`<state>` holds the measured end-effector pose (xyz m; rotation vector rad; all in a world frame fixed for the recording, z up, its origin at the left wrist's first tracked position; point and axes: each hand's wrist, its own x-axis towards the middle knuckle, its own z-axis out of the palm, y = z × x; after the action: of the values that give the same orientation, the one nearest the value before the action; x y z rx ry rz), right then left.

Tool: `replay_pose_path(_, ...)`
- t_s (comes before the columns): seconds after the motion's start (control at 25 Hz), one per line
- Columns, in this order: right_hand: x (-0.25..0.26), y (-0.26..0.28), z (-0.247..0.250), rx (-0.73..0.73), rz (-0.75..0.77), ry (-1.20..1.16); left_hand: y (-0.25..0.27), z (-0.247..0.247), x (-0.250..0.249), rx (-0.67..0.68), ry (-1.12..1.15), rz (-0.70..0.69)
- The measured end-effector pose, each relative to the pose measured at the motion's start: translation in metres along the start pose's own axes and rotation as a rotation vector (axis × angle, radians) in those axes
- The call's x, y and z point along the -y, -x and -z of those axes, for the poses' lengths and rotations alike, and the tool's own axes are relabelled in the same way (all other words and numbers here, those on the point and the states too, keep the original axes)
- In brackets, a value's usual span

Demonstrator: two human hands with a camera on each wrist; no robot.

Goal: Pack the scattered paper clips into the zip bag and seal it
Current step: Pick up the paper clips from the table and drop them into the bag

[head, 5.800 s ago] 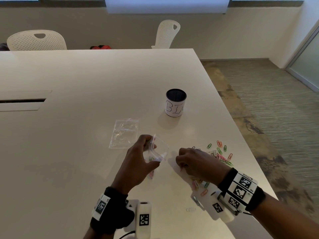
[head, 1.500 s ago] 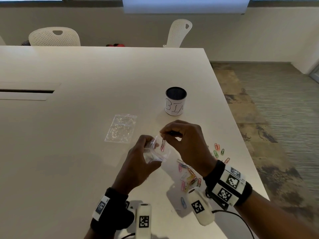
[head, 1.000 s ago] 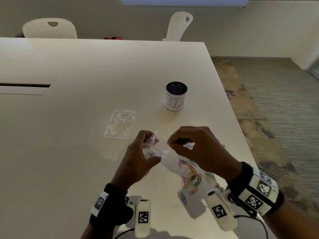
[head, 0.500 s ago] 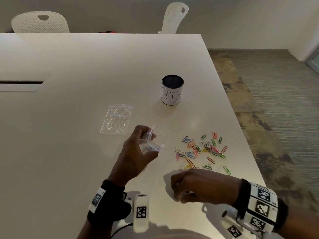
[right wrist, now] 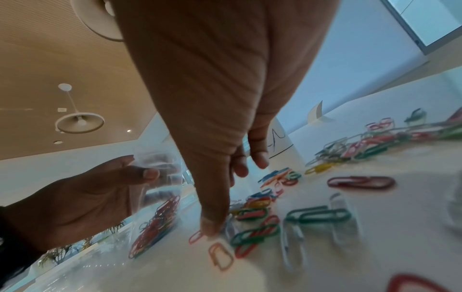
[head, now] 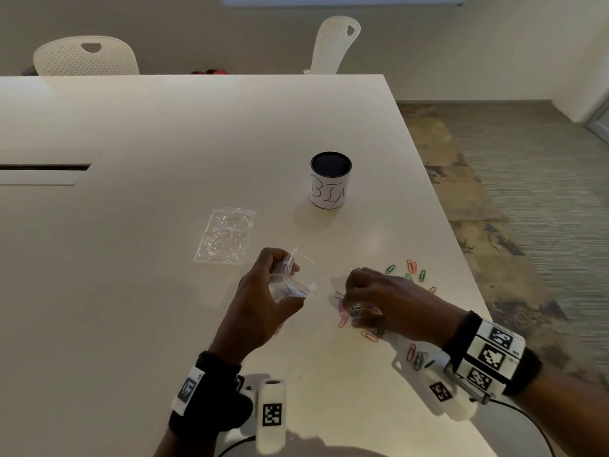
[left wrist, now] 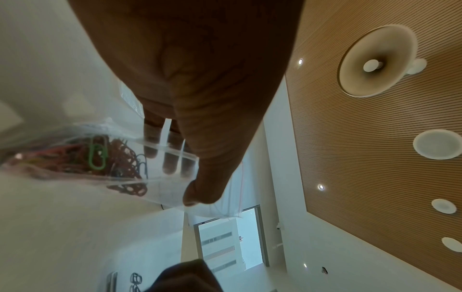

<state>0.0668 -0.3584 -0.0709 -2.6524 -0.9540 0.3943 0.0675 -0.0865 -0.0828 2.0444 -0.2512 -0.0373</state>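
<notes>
My left hand [head: 275,278] holds a small clear zip bag [head: 306,280] upright just above the table, mouth open toward the right. In the left wrist view the bag [left wrist: 162,177] is pinched between thumb and fingers, with several coloured clips [left wrist: 97,156] bunched in its bottom. My right hand [head: 362,293] hovers low over the scattered paper clips [head: 412,268], right of the bag. The right wrist view shows its thumb [right wrist: 212,223] touching down among loose clips [right wrist: 320,215], the other fingers spread apart above them. No clip is plainly pinched.
A white cup marked BIN [head: 330,183] stands behind the hands. A second flat clear bag [head: 227,235] lies to the left of it. The table's right edge [head: 461,258] runs close past the clips. Two white chairs [head: 85,57] stand at the far side.
My right hand left the bag's mouth, dropped toward the near table edge, then moved forward onto the clip pile. The left hand has kept the bag in place.
</notes>
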Motion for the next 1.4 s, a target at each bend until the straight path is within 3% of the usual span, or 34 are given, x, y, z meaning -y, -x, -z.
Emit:
replay_pose_path(0.24,0.000,-0.004,-0.003,0.080,-0.159,0.085,-0.002,-0.001,0.000,0.002,-0.015,-0.005)
replay_pose_path(0.84,0.018,-0.013,-0.006,-0.053,-0.068,0.052,-0.001,0.000,-0.003,-0.009,-0.018,-0.005)
replay_pose_path(1.12,-0.006,-0.013,-0.002,-0.232,-0.216,-0.326,0.001,-0.004,-0.006,-0.007,0.003,-0.003)
replay_pose_path(1.28,-0.001,-0.004,0.012,-0.310,-0.399,-0.688,0.002,-0.011,-0.010,0.031,0.021,-0.018)
replay_pose_path(1.4,0.010,0.002,0.030,-0.365,-0.417,-0.950,0.003,-0.013,-0.011,0.035,0.022,-0.011)
